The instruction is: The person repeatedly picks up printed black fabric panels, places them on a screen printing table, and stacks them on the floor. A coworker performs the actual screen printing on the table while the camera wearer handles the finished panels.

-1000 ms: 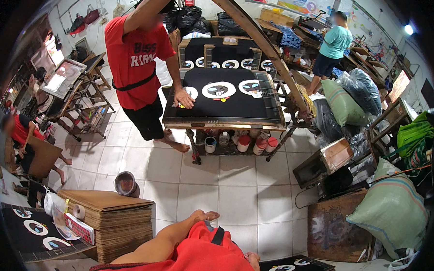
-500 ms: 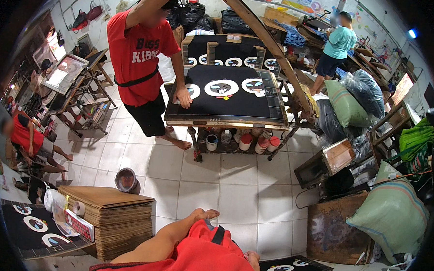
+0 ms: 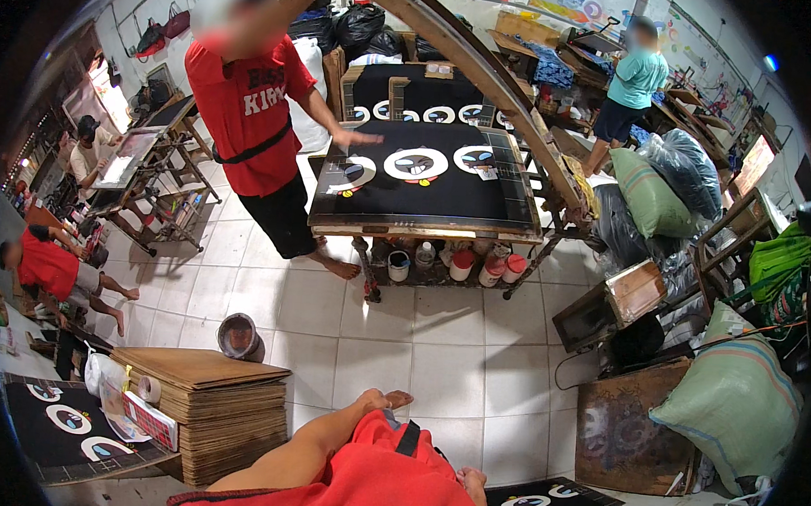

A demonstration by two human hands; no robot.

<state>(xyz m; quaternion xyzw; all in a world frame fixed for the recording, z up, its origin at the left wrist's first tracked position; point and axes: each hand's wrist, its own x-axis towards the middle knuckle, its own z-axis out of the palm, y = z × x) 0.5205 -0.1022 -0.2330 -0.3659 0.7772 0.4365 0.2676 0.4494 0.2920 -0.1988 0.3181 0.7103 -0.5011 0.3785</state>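
A: What takes up the most room?
B: A broad wood-edged worktable [image 3: 424,232], upper centre. A co-worker in a red T-shirt [image 3: 253,124] stands at its left, one arm raised toward a long brown wooden frame [image 3: 490,67] that arches over it.

A: Then something smaller?
B: On the worktable, a black fabric panel with round white prints [image 3: 416,167]. At lower left, a tall stack of flat brown boards [image 3: 226,417]; a bump could slide the top ones off.

A: And the smaller boards?
B: Flat black-topped boards with white oval prints [image 3: 548,505], at the lower edge, right of centre.

A: Whose hands are where?
B: The co-worker's lower hand [image 3: 356,139] has its fingers extended over the panel. Were the frame to lose its support, it might drop on them; were the ink wet, a brush could smear it, though wetness cannot be told.

A: The wearer's?
B: The right hand [image 3: 472,482] is near the black-topped boards, fingers seemingly bent; whether they grasp anything cannot be told. A careless sideways swing could knock those boards. The left hand [image 3: 376,400] appears at lower centre, fingers too unclear to call released or clenched.
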